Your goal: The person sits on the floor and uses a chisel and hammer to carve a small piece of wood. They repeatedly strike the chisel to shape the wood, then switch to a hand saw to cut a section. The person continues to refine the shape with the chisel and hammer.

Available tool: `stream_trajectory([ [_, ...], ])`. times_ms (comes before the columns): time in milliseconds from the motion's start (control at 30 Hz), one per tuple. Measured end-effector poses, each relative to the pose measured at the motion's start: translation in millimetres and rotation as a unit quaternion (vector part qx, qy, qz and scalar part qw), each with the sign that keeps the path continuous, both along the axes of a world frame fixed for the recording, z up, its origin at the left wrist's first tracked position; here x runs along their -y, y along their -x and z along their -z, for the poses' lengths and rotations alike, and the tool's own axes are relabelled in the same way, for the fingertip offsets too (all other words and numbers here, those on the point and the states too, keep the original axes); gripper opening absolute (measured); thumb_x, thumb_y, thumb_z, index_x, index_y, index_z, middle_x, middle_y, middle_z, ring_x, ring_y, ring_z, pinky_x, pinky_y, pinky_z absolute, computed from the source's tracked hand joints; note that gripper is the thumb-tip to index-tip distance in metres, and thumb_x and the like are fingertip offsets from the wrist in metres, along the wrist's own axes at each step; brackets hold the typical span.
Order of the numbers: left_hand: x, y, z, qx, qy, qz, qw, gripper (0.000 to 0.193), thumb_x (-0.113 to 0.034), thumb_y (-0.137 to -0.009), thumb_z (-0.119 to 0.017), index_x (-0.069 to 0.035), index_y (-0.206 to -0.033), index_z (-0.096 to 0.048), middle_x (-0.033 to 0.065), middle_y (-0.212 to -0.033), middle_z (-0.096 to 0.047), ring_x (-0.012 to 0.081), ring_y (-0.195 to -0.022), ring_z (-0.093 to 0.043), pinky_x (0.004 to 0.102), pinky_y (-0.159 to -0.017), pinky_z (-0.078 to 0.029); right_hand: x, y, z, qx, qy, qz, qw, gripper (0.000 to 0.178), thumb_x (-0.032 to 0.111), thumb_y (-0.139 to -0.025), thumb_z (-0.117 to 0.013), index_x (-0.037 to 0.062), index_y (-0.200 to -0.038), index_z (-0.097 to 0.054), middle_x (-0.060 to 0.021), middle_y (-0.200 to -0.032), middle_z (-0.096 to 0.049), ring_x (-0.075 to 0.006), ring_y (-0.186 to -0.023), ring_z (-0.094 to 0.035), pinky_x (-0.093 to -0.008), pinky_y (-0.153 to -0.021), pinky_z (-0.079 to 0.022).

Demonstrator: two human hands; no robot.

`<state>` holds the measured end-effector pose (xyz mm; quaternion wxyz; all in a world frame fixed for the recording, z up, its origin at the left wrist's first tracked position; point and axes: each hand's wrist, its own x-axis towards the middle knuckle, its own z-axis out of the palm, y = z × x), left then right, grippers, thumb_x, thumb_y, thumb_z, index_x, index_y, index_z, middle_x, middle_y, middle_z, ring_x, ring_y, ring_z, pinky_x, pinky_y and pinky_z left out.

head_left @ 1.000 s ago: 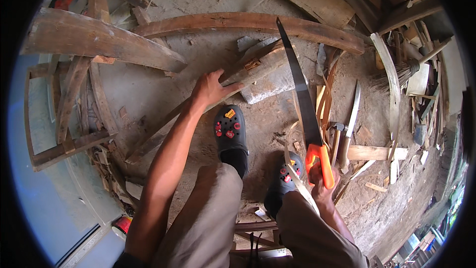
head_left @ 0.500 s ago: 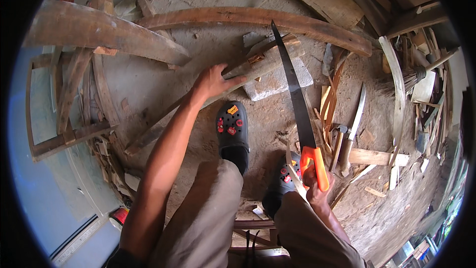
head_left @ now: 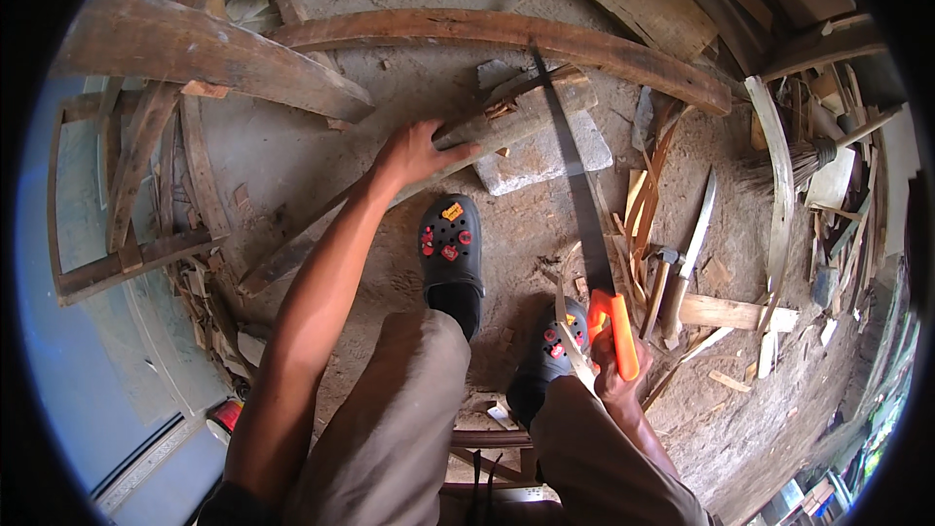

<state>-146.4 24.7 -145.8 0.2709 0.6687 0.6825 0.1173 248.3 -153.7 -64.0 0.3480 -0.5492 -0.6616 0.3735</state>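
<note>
A long wooden plank (head_left: 531, 119) lies slantwise on the ground, its far right end propped on a pale stone block (head_left: 545, 161). My left hand (head_left: 411, 153) grips it from above, thumb along the near side and fingers over the far side. In my right hand (head_left: 614, 372) is a hand saw (head_left: 579, 170), held by its orange handle. Its long dark blade points away from me and crosses the plank near the propped end. The blade is slightly blurred; whether its teeth have cut into the wood I cannot tell.
A curved beam (head_left: 438, 29) lies beyond the plank, and a thick timber (head_left: 214, 49) juts in from the left. Right of the saw lie a large knife (head_left: 693, 248), a hammer (head_left: 659, 282) and wood scraps. My feet in dark clogs (head_left: 451, 239) stand near the plank.
The saw has slid slightly toward me and a little left along with my right hand. My left hand stays on the plank; the whole view has shifted slightly.
</note>
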Motion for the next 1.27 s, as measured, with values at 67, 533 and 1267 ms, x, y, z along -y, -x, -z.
stream_trajectory([
  [67, 7.3, -8.1, -5.9, -0.017, -0.021, -0.010, 1.000, 0.081, -0.064, -0.075, -0.072, 0.006, -0.114, -0.065, 0.0264, -0.104, -0.069, 0.0397, -0.101, -0.067, 0.0436, -0.086, -0.054, -2.4, -1.1, 2.5, 0.019, 0.021, 0.017, 0.999, 0.006, 0.004, -0.083, -0.062, -0.0010, -0.080, -0.060, -0.0127, -0.062, -0.053, -0.0302, -0.049, -0.053, -0.0374, -0.048, -0.040],
  [533, 49.5, -42.5, 0.2, -0.018, -0.137, -0.031, 0.990, 0.072, -0.044, -0.078, -0.080, 0.003, -0.124, -0.052, 0.0264, -0.108, -0.065, 0.0429, -0.100, -0.064, 0.0480, -0.085, -0.051, 0.0, -10.7, 10.3, -0.007, 0.040, 0.082, 0.996, 0.017, 0.006, -0.088, -0.061, -0.0005, -0.073, -0.055, -0.0091, -0.059, -0.049, -0.0197, -0.048, -0.048, -0.0348, -0.048, -0.037],
  [1267, 63.6, 41.8, -41.9, -0.105, 0.044, -0.007, 0.993, 0.072, -0.023, -0.075, -0.082, -0.004, -0.136, -0.048, 0.0251, -0.117, -0.065, 0.0391, -0.106, -0.065, 0.0450, -0.090, -0.052, -11.9, -6.1, 3.3, -0.074, -0.055, 0.047, 0.995, 0.038, 0.034, -0.098, -0.059, -0.0025, -0.086, -0.057, -0.0020, -0.058, -0.051, -0.0073, -0.047, -0.045, -0.0232, -0.043, -0.035],
])
